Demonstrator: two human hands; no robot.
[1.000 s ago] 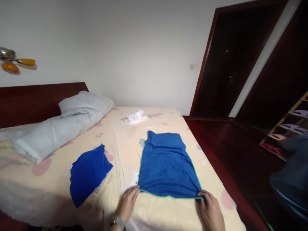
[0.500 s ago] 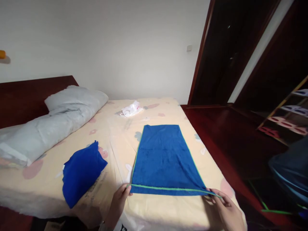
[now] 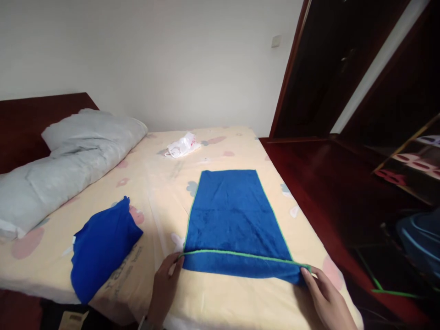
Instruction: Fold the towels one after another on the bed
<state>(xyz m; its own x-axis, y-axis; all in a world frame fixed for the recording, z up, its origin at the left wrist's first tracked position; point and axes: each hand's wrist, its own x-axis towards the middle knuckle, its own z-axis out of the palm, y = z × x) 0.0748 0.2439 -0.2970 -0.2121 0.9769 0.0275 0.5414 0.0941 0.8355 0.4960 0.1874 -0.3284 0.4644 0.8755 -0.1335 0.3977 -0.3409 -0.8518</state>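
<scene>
A blue towel (image 3: 233, 211) with green edging lies spread on the bed, its near edge lifted and folded back in a narrow strip. My left hand (image 3: 167, 279) pinches the near left corner of that edge. At the near right corner, my right hand (image 3: 325, 293) grips the same edge between thumb and fingers. Between the two hands the green border runs nearly straight. Left of my left hand lies a crumpled brighter blue cloth (image 3: 103, 250) with a small white tag, touched by neither hand.
The bed (image 3: 220, 298) has a cream patterned sheet. A white plastic bag (image 3: 183, 145) sits toward the wall. A grey quilt (image 3: 82, 151) is heaped by the dark headboard (image 3: 44, 119). To the right are a shoe rack with slippers (image 3: 412, 162) and a dark red floor (image 3: 309, 183).
Both hands have carried the towel's near edge slightly away from me, so the folded strip is wider. The camera view has shifted a little.
</scene>
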